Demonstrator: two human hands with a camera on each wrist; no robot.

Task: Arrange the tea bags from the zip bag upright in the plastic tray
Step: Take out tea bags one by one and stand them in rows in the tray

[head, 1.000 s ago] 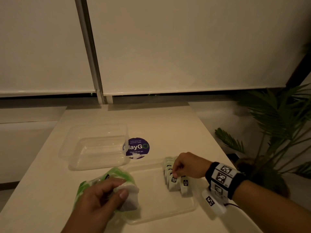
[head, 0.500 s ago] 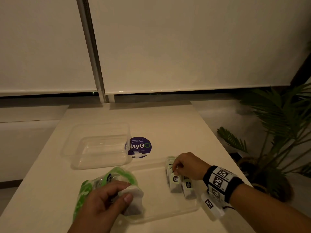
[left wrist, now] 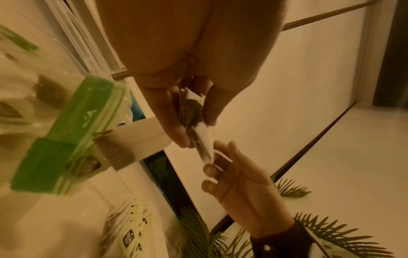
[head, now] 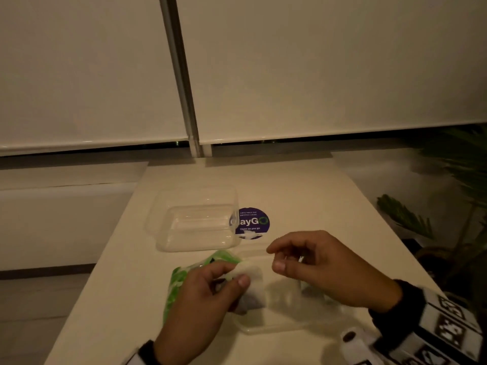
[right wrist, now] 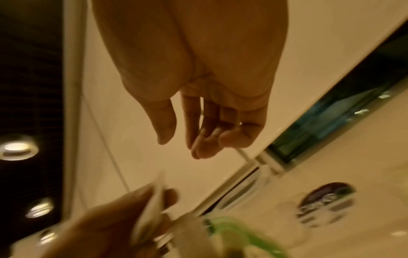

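Observation:
My left hand (head: 237, 279) pinches a white tea bag (head: 253, 288) between thumb and fingers, just above the green-topped zip bag (head: 181, 280). In the left wrist view the tea bag (left wrist: 199, 134) points toward my right hand (left wrist: 220, 172), whose fingertips are close to its end; I cannot tell whether they touch. My right hand (head: 276, 258) hovers over the shallow clear tray (head: 271, 330), fingers loosely bent and empty, as the right wrist view (right wrist: 194, 141) also shows. A row of tea bags (left wrist: 132, 233) stands in the tray, hidden by my right hand in the head view.
A deeper clear plastic container (head: 195, 222) sits behind the zip bag, with a round purple sticker (head: 251, 222) on the white table (head: 303, 191) beside it. A potted plant (head: 405, 217) stands off the table's right edge. Window blinds fill the back.
My right hand has left the row of tea bags and moved left and up to the tea bag in my left hand. My left hand has lifted that tea bag slightly.

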